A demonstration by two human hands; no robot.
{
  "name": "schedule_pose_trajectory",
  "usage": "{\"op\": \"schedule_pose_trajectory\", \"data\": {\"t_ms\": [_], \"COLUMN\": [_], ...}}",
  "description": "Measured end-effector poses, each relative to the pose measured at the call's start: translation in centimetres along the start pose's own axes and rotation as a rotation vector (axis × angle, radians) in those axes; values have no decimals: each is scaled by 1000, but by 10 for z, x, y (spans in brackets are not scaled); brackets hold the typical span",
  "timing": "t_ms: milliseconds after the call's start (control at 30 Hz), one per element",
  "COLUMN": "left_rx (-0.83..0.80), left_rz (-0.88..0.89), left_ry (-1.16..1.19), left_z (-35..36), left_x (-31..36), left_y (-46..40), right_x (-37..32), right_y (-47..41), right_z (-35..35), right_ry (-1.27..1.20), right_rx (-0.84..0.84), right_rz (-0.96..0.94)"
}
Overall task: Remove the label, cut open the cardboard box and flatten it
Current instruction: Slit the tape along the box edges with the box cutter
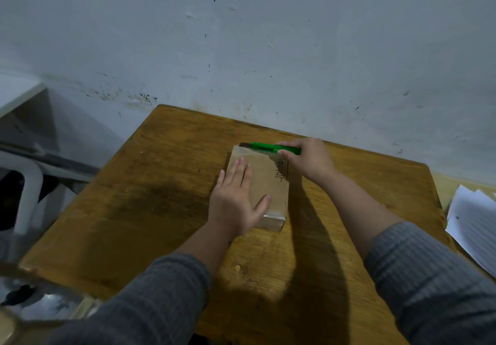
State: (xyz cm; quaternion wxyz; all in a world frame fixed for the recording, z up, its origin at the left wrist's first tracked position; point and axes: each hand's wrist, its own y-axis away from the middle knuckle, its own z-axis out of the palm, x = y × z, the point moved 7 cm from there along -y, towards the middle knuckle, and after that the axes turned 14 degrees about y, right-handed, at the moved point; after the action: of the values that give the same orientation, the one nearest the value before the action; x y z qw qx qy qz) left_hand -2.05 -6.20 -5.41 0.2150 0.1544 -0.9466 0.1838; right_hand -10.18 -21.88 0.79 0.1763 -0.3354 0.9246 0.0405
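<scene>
Fingers [285, 153] w/ cutter [264, 148] atop box [268, 183]

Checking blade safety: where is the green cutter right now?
In the head view, the green cutter is in the right hand, lying along the far edge of the cardboard box, which the left hand presses flat.

Your frame is dim; arm shadows darken the table [161, 210]; left edge blurs, wide-angle curvature at borders.

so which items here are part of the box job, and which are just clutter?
In use: cardboard box, green utility knife in right hand, left hand pressing flat on box, wooden table.
Lying about: loose papers at right, white chair at left.
</scene>
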Motion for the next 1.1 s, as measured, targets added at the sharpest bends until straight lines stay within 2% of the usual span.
{"op": "schedule_pose_trajectory", "data": {"t_ms": [267, 600, 1100], "left_rx": [37, 68, 15], "left_rz": [12, 16, -12], "left_ry": [25, 33, -19], "left_z": [-1, -1, 3], "left_x": [1, 1, -1], "left_y": [1, 0, 0], "right_x": [-14, -26, -36], "right_y": [-17, -16, -6], "right_z": [13, 9, 4], "right_ry": [314, 565, 724], "right_rx": [-190, 8, 46], "right_rz": [-189, -325, -325]}}
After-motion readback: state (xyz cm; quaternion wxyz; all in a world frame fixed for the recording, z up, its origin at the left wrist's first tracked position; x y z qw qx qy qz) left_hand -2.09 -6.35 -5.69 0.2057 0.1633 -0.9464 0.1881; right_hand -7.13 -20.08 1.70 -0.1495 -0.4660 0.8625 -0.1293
